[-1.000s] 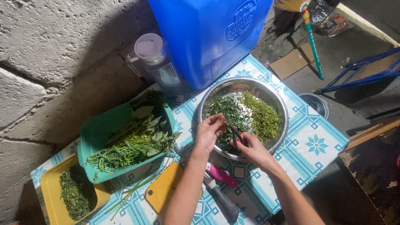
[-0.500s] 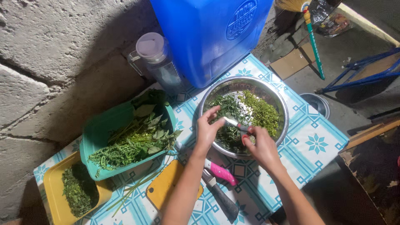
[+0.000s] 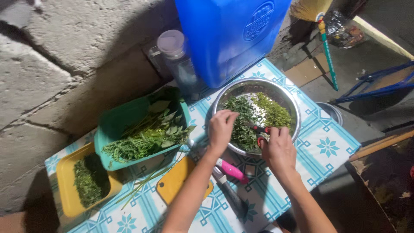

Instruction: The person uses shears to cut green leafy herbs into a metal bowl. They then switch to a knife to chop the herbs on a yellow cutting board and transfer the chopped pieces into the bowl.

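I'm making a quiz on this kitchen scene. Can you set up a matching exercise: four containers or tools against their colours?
Things:
1. bowl under the hands
2. tub of leafy stems
3. tray of chopped greens
4. knife handle

Colours:
a. pink
b. yellow
c. silver metal
d. teal

Pairs: 1-c, 2-d, 3-b, 4-a

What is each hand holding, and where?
Right hand grips red-handled scissors by the handles; left hand pinches greens over the bowl.
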